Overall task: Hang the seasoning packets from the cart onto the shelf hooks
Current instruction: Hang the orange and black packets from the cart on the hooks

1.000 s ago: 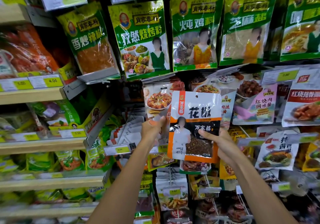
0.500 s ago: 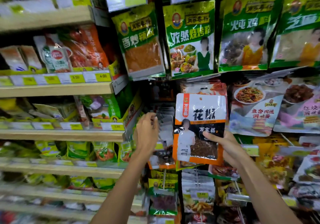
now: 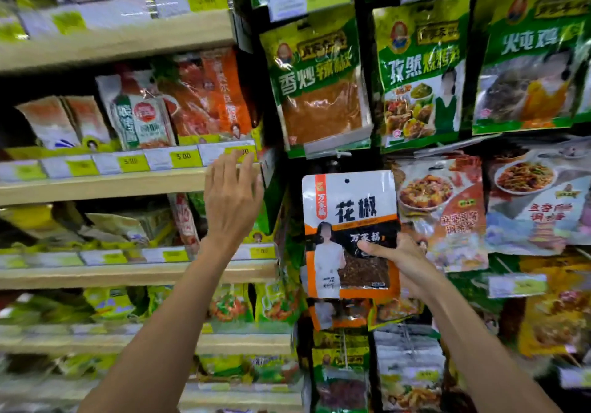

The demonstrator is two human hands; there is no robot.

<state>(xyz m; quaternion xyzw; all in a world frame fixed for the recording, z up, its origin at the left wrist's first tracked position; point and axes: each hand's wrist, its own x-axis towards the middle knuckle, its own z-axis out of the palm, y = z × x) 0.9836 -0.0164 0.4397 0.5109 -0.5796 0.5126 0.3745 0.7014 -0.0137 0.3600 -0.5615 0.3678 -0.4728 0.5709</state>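
The left grip (image 3: 232, 201) is up in front of a shelf's (image 3: 96, 185) front edge, by the price tags (image 3: 184, 158). To its right, the right grip (image 3: 407, 262) holds the seasoning packet (image 3: 348, 214) before the hanging packets (image 3: 441, 207). Bigger packets (image 3: 319, 83) hang above.

Hands: two, namely left hand (image 3: 233, 201) and right hand (image 3: 406, 262).

White-and-orange packet (image 3: 348, 220): one.

Green hanging packets in the top row, fully in view: three, namely chili packet (image 3: 319, 83), cumin packet (image 3: 419, 73) and chicken packet (image 3: 531, 60).

Dish-picture packets to the right of the white-and-orange one: two, namely stew packet (image 3: 438, 207) and noodle packet (image 3: 537, 195).

Wooden shelf boards (image 3: 112, 185) at left: four countable; anything lower is too blurred to count.

Yellow price tags (image 3: 184, 156) on the second board: five.
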